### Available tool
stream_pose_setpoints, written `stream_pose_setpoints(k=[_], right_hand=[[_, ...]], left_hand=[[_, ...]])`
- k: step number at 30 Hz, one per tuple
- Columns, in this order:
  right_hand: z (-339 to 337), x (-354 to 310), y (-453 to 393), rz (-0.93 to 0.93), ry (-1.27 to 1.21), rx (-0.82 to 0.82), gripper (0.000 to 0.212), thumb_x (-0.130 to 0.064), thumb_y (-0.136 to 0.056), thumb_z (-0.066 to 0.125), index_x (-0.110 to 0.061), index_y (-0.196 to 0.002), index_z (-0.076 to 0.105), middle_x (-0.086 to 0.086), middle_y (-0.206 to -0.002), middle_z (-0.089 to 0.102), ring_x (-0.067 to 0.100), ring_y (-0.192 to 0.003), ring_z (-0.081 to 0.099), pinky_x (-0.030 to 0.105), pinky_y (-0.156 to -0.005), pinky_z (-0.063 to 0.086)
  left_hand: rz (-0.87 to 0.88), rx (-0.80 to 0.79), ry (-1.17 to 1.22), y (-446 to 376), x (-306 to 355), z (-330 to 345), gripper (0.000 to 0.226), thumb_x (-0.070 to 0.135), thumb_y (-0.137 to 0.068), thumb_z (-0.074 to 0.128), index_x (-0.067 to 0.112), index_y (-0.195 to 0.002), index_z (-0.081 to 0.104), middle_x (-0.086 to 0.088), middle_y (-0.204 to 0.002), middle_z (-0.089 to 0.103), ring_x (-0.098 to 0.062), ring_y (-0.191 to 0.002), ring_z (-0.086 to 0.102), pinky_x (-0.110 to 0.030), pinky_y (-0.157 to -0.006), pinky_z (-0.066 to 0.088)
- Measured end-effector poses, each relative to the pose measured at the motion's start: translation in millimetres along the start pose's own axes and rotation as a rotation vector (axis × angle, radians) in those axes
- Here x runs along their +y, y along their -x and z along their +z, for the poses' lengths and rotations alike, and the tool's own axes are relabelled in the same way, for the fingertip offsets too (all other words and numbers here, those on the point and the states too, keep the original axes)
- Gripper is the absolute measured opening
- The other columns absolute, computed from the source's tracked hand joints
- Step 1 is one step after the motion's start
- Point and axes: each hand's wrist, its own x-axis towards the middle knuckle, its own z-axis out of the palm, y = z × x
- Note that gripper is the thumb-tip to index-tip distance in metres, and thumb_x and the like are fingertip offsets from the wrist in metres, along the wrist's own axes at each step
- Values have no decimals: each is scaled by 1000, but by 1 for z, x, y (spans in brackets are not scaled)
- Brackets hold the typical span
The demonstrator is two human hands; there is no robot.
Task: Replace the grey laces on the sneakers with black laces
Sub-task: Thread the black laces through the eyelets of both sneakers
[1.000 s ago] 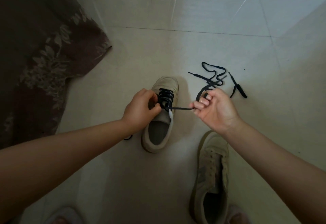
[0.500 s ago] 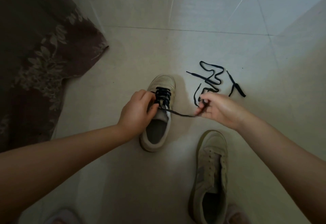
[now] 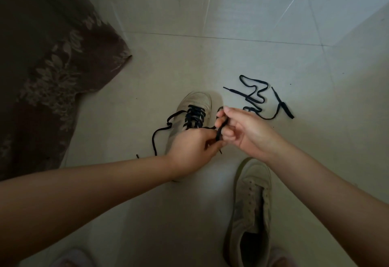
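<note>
Tiled floor [image 3: 168, 66]: 2 sneakers [image 3: 195, 106], 2 black laces [image 3: 255, 96]; both hands [image 3: 191, 148] pinch 1 lace

Beige sneaker [image 3: 196, 106] half-laced black; unlaced sneaker [image 3: 250, 205] nearer; spare black lace [image 3: 257, 96] lies loose.

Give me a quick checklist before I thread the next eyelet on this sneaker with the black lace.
1. Lace end in grip: ok, right hand and left hand both pinch the black lace.
2. Lower rows on the far sneaker laced: ok.
3. Other lace end free: ok, trails on the floor.
4. Next eyelet visible: cannot tell, the left hand covers it.
5. Near sneaker laced: not ok, no lace.
6. Spare lace within sight: ok.
</note>
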Motion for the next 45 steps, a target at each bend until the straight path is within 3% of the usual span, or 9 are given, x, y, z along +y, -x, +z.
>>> stream_pose_setpoints(k=[4,8,12,15,22,27,39,42,45], right_hand=[[-15,-1,-4,3,-199,149,19,-23,-99,43,-11,-94,57,-1,-76,68,5,-53,47,16,-51,40],[-22,11,-2,179,407,42,41,-48,-87,55,-18,-115,63,-7,-107,70,8,-78,59,22,-69,43],[-11,22,-1,61,549,-6,21,-14,-87,65,-6,-106,68,2,-83,68,5,-70,62,17,-68,52],[-11,19,-3,-24,617,-1,10,-6,-87,63,-6,-96,68,6,-81,69,4,-67,66,16,-68,54],[-10,21,-9,-66,372,201,4,-4,-97,47,-3,-101,49,15,-92,66,16,-73,69,24,-70,59],[-10,30,-10,-31,334,173,22,3,-86,63,8,-106,56,16,-91,69,15,-76,69,22,-72,58],[5,43,-17,-149,311,365,15,7,-81,66,-7,-77,63,12,-79,65,17,-69,66,26,-71,59],[7,43,-16,-142,260,344,16,9,-81,66,-7,-77,63,13,-80,66,18,-71,67,26,-72,59],[7,47,-15,-144,324,333,12,4,-79,70,-7,-81,65,13,-83,68,16,-73,67,25,-73,59]], left_hand=[[-25,2,79,6,-8,-3,20,34,-89,61,30,-72,52,13,-59,53,-3,-57,49,-26,-55,40],[-15,79,7,8,-16,-8,20,31,-87,64,21,-71,60,11,-61,55,-3,-59,45,-24,-54,31],[86,109,-204,2,-17,-12,25,38,-79,65,15,-71,66,4,-65,62,-13,-58,53,-22,-52,28],[99,32,-160,0,-21,-16,21,39,-73,62,20,-77,70,6,-69,67,-15,-63,62,-24,-53,43],[-61,209,-118,3,-33,-24,8,27,-79,64,22,-82,68,9,-82,56,-11,-68,55,-27,-58,45],[-163,130,-209,11,-34,-21,6,24,-77,67,21,-82,69,10,-83,44,-17,-74,56,-24,-59,38],[-272,70,-246,-4,-18,-14,25,42,-84,60,20,-76,71,6,-80,44,-14,-76,51,-25,-64,40],[-377,-37,-78,-6,-23,-15,22,26,-89,57,15,-74,68,-2,-77,59,-20,-74,59,-29,-62,43],[-510,-60,196,-6,-26,-15,18,15,-92,57,9,-98,72,-3,-91,67,-14,-87,61,-23,-76,44]])
